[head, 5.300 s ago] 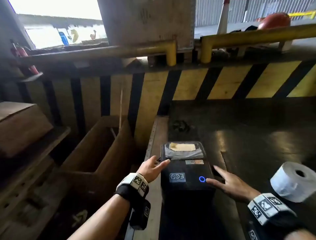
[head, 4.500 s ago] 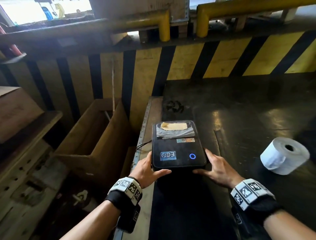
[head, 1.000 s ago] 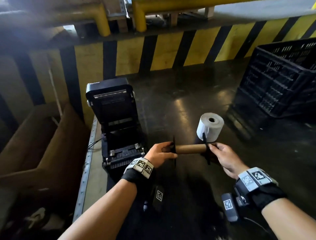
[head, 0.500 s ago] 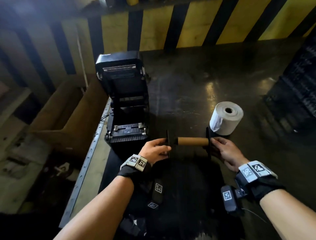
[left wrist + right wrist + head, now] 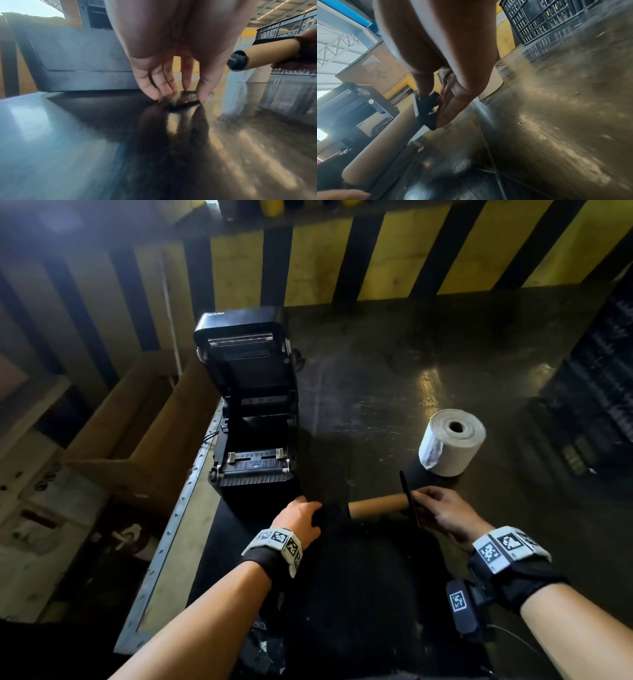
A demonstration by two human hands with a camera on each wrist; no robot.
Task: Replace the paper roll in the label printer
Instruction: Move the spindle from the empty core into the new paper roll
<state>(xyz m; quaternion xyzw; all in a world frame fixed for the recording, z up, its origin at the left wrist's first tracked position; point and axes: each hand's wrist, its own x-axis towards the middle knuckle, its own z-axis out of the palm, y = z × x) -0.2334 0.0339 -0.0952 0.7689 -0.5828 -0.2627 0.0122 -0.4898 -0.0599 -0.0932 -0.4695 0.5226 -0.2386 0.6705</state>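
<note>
The black label printer stands at the table's left edge with its lid raised and its roll bay bare. A full white paper roll stands on end to the right. My right hand grips the black end flange of the spindle that carries the empty brown cardboard core. The core's left end shows a bare black spindle tip. My left hand pinches a separate black flange disc against the table, just in front of the printer.
The dark metal table ends in a grey rim at the left. Beyond that rim sits an open cardboard box. A black plastic crate stands at the right. A yellow-and-black striped wall backs the table.
Half a second ago both hands held the spindle by its two flanges. The left flange is now off the spindle, and my left hand has brought it down to the table.
</note>
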